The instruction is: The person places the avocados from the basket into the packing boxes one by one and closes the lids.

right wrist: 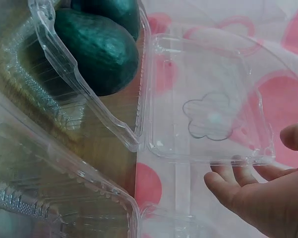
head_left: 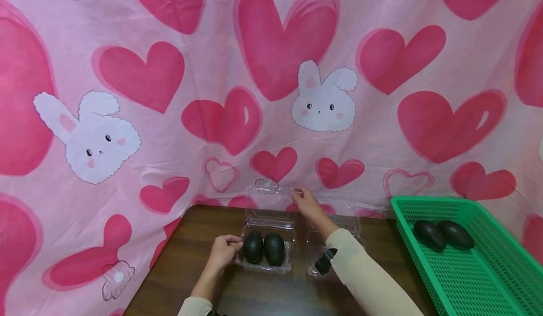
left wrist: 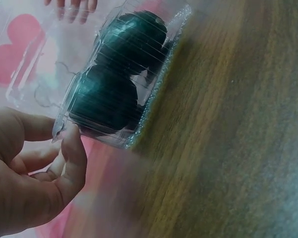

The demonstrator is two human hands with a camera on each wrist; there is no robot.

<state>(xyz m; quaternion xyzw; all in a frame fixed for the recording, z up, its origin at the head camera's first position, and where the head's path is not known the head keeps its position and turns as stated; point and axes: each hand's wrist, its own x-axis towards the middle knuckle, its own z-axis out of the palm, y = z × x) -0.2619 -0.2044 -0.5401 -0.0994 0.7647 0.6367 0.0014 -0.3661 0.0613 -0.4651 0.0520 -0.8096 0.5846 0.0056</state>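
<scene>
A clear plastic clamshell box [head_left: 288, 259] stands on the table with two dark green avocados [head_left: 253, 247] [head_left: 274, 249] side by side in its base. Its hinged lid [right wrist: 203, 84] is raised at the back. My left hand [head_left: 225, 251] pinches the left rim of the base between thumb and fingers, seen closely in the left wrist view. Behind the box, my right hand [head_left: 308, 206] touches the lid's free edge with extended fingers. In the right wrist view the thumb [right wrist: 292, 136] stands apart from the lid.
Another clear clamshell box [head_left: 313, 245], lid up, stands just right, partly hidden by the right forearm. A green basket [head_left: 475, 278] with two dark avocados [head_left: 429, 234] [head_left: 456, 234] is at the far right. A pink heart-patterned cloth [head_left: 271, 132] hangs behind the wooden table [head_left: 182, 259].
</scene>
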